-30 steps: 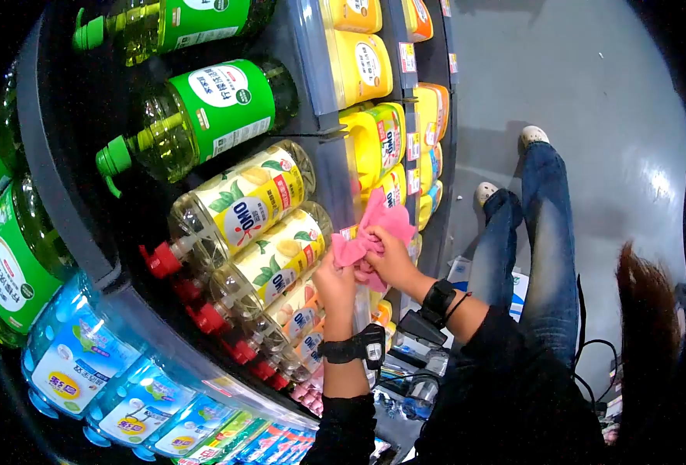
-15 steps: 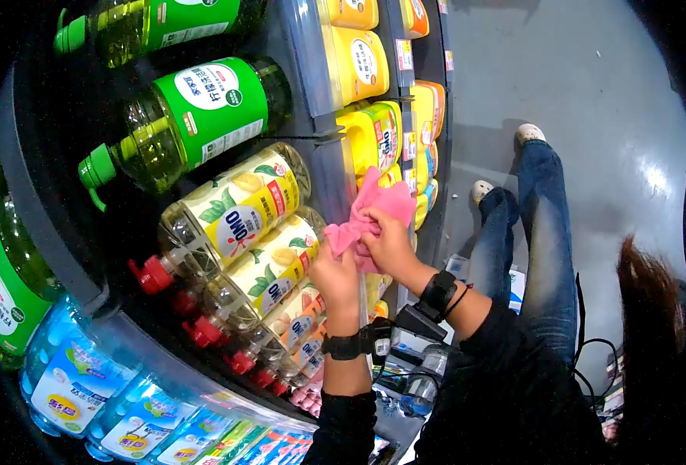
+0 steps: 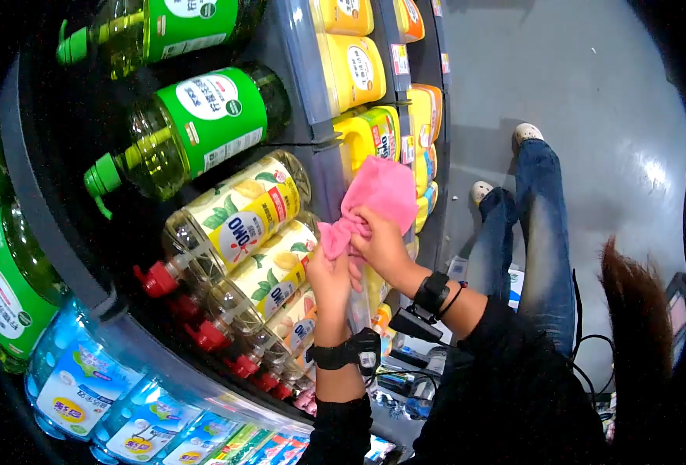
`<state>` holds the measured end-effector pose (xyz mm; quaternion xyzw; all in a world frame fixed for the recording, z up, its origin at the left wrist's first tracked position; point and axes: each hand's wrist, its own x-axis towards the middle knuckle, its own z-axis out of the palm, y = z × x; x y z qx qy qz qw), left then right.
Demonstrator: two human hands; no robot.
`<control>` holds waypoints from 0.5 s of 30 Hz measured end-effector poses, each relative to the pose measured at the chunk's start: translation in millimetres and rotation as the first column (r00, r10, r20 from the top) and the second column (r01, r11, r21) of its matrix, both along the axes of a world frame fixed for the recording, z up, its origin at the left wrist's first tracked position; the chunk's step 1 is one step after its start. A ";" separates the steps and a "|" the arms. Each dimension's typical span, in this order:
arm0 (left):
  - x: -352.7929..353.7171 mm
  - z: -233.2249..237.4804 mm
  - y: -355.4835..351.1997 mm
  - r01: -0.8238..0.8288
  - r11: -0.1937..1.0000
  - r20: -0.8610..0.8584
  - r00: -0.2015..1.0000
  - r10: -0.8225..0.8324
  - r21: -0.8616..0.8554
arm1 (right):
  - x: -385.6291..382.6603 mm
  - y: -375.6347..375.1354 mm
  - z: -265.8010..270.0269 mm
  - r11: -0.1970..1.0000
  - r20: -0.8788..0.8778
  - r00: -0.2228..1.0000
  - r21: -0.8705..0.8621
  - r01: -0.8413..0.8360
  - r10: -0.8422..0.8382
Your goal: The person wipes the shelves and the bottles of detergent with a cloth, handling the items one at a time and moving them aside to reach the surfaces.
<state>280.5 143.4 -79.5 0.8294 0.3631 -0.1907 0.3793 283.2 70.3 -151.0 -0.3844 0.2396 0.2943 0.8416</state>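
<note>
A pink cloth (image 3: 383,194) is bunched between my two hands, its wider part spread upward in front of the yellow bottles. My left hand (image 3: 330,280) is closed on the cloth's lower left end. Close beside it, my right hand (image 3: 382,246) pinches the gathered middle of the cloth. Just left of my hands lie clear bottles with cream and yellow OMO labels (image 3: 242,221) and red pump caps (image 3: 157,279). Both wrists wear black straps.
Large green-labelled bottles (image 3: 211,116) fill the shelf at upper left. Blue bottles (image 3: 83,387) stand along the lower left. Yellow containers (image 3: 358,70) line the shelf edge (image 3: 300,77). Grey floor (image 3: 591,116), my legs in jeans (image 3: 544,232) and a black cable (image 3: 578,318) are at right.
The cloth's upper part has opened out wider and flatter. My hands have shifted slightly, with the cloth still in both, and the view has moved a little.
</note>
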 end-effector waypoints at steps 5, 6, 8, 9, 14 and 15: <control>21.5 1.7 -9.9 -0.045 0.993 0.028 0.998 0.049 -0.106 | 6.3 10.7 -14.7 0.903 0.355 0.934 -0.384 0.193 -0.049; 29.7 2.8 -12.8 -0.042 0.991 0.018 0.999 0.045 -0.123 | 9.8 10.8 -16.6 0.901 0.353 0.934 -0.387 0.197 -0.052; 41.9 1.8 -18.0 -0.042 0.990 0.006 0.999 0.043 -0.138 | 24.1 4.4 -12.6 0.904 0.285 0.958 -0.400 0.153 -0.036; 46.1 0.0 -19.0 -0.032 0.989 0.028 0.999 0.037 -0.146 | 32.9 0.7 -11.9 0.904 0.283 0.959 -0.399 0.151 -0.035; 29.0 -1.8 -13.2 -0.073 0.997 -0.021 0.997 0.073 -0.007 | 34.5 3.1 -9.0 0.873 0.318 0.944 -0.429 0.230 -0.092; 19.6 -2.4 -8.5 -0.045 0.999 -0.035 0.998 0.046 0.015 | 20.0 10.5 -9.4 0.887 0.266 0.963 -0.432 0.163 -0.048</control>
